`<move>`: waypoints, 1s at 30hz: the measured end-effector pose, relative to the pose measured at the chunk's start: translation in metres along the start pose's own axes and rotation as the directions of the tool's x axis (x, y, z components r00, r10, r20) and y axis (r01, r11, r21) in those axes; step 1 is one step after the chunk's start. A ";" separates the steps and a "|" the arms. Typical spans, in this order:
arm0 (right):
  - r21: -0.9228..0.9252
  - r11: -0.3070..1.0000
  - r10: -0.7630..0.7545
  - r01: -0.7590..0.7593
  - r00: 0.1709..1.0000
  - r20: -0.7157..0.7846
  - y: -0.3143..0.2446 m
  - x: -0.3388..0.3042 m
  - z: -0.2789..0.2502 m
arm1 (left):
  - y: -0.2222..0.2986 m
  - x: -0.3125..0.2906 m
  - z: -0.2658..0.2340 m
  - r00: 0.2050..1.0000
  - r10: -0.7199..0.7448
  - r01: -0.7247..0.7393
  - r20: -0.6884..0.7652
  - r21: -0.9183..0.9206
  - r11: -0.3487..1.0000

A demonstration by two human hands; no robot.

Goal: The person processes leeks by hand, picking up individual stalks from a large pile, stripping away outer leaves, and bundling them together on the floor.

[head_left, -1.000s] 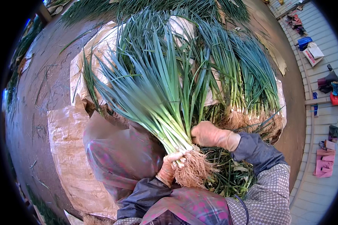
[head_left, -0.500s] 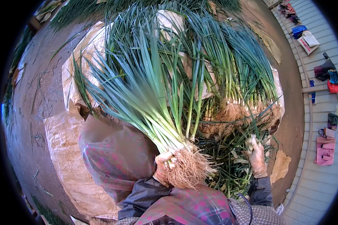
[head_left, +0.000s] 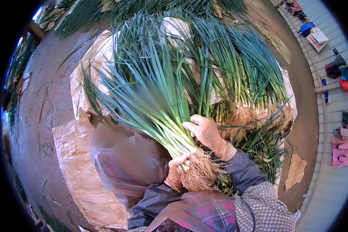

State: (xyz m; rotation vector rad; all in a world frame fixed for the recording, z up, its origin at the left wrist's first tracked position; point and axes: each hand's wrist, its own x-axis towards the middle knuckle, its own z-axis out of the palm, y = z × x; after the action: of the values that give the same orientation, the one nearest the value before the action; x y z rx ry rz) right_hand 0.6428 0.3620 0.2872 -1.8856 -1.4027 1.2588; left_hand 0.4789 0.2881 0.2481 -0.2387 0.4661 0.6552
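Note:
My left hand (head_left: pixel 174 173) is wrapped round the white base of a large bunch of green onions (head_left: pixel 164 121), just above its tangle of brown roots (head_left: pixel 200 171). The long green leaves fan away from me to the upper left. At the bunch's right side, my right hand (head_left: pixel 206 132) has its thumb and fingers bent and closed on the stalks above the roots. How many stalks lie between those fingers is hidden. Under the bunch is my knee, covered in a dark checked cloth (head_left: pixel 127 164) with pink patches.
More green onions (head_left: pixel 255 83) lie side by side at the right, roots toward me, above a heap of stripped leaves (head_left: pixel 264 154). Pale woven sacks (head_left: pixel 75 162) cover part of the brown floor (head_left: pixel 46 100). Further leaves (head_left: pixel 150 7) lie at the far side. Bags and cloths hang along a ribbed wall (head_left: pixel 338 116).
My right hand has come left from above the leaf heap to the bunch and closed on its stalks. My left hand keeps its hold. The view has shifted slightly.

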 end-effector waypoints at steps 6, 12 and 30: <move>0.342 0.938 0.052 0.058 0.952 -0.303 0.016 -0.091 -0.015 | 0.006 -0.005 -0.012 0.991 -0.105 0.111 0.082 -0.073 0.991; -0.159 0.686 0.683 -0.710 0.703 -0.196 0.129 -0.140 -0.073 | 0.002 -0.005 0.007 0.993 -0.040 0.049 0.112 -0.080 0.996; 0.493 0.866 0.177 -0.085 0.974 -0.142 0.068 -0.072 0.032 | -0.004 0.010 -0.029 0.993 -0.115 0.115 -0.009 0.049 0.992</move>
State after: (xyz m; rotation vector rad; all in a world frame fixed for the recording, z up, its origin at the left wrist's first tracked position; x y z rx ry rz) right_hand 0.6442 0.2668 0.2464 -1.7060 -0.7756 1.3125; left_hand 0.4788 0.2800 0.2187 -0.2188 0.4708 0.5297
